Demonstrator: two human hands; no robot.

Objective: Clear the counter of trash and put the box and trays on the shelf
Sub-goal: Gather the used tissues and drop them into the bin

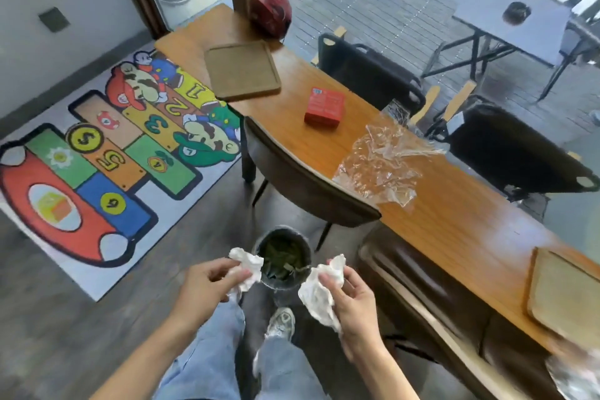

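Crumpled tissues (248, 266) pinched in left hand (203, 282) and right hand (349, 297), both poised over the bin (281, 261).

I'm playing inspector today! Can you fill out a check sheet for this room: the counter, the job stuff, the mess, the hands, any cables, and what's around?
Surface: long wooden counter, shiny, mostly bare.
Job's things: red box mid-counter; far tray and near tray flat on the counter.
Clutter: clear plastic wrap crumpled on the counter; something shiny and blurred at the bottom right corner.
Grips: left hand holds a white paper wad; right hand holds another wad, both beside the trash bin.
Cables: nothing seen.
Surroundings: chairs, cartoon number rug, red helmet, outdoor table.
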